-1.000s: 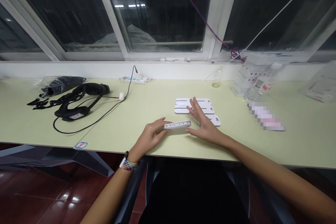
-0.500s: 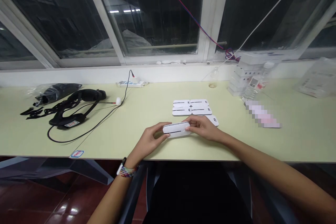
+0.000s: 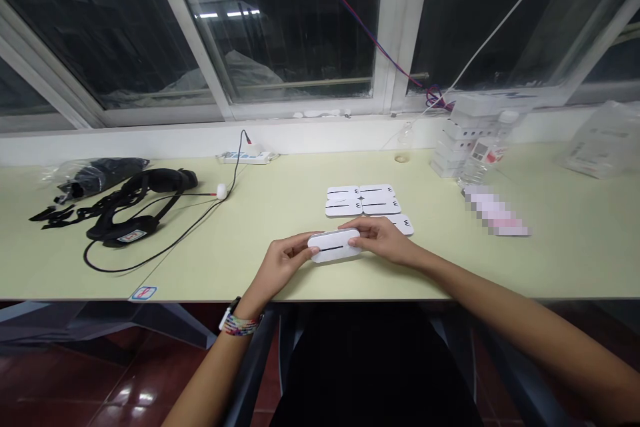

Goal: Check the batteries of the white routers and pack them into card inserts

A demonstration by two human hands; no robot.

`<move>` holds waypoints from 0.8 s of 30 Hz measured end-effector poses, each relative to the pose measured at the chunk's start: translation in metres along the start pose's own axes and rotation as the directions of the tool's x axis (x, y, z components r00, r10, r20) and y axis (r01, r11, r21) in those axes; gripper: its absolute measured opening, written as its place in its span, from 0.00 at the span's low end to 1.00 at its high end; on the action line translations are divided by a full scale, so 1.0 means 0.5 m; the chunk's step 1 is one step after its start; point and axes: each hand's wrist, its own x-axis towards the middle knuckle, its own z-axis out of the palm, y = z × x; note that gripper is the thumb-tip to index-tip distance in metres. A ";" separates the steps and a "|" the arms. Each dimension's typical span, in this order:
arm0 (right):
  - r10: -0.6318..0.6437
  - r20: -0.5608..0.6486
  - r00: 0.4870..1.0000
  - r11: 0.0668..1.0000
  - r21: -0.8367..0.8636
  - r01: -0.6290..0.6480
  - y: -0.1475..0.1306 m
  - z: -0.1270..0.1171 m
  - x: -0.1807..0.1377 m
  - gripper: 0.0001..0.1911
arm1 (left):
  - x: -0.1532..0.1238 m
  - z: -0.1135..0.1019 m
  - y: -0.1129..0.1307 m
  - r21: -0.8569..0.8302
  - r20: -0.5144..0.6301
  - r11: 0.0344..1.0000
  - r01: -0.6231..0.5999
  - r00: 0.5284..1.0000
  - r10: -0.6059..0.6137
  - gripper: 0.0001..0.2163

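Observation:
Between both hands, just above the table's front part, is a small stack of white cards [image 3: 333,245] with rounded corners, tilted so its face with a black line shows. My left hand [image 3: 284,265] pinches the left end, thumb on the face and fingers behind. At the right end my right hand [image 3: 387,242] grips it the same way, its thumb covering part of the face. Beyond lie white cards [image 3: 381,205] in two rows of two, each with a black line and a W-like mark. One more card [image 3: 406,223] is partly hidden behind my right hand.
On the left are a black headset [image 3: 135,227] with a cable, a bagged black item [image 3: 105,177] and a power strip [image 3: 247,157]. To the right stand a plastic bottle [image 3: 485,150], white boxes [image 3: 450,147] and a plastic bag [image 3: 600,140]. The table's front edge [image 3: 200,300] is close.
The stack has tipped back a little, so more of its face and less of its top edge shows. Both hands keep their hold. The whole view has shifted slightly.

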 end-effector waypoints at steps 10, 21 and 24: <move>-0.044 -0.066 0.997 0.986 -0.164 0.033 0.026 0.013 0.005 0.15 | 0.014 0.035 0.010 0.486 0.179 0.818 -0.307 0.951 0.251 0.33; -0.129 -0.020 0.991 0.640 -0.765 0.068 0.043 -0.135 -0.006 0.35 | 0.090 0.007 0.049 0.632 0.262 0.713 -0.304 0.950 0.173 0.26; 0.065 -0.029 0.997 0.603 -0.795 -0.062 0.072 -0.148 -0.002 0.47 | 0.191 -0.006 0.062 0.641 0.265 0.690 -0.335 0.941 0.210 0.26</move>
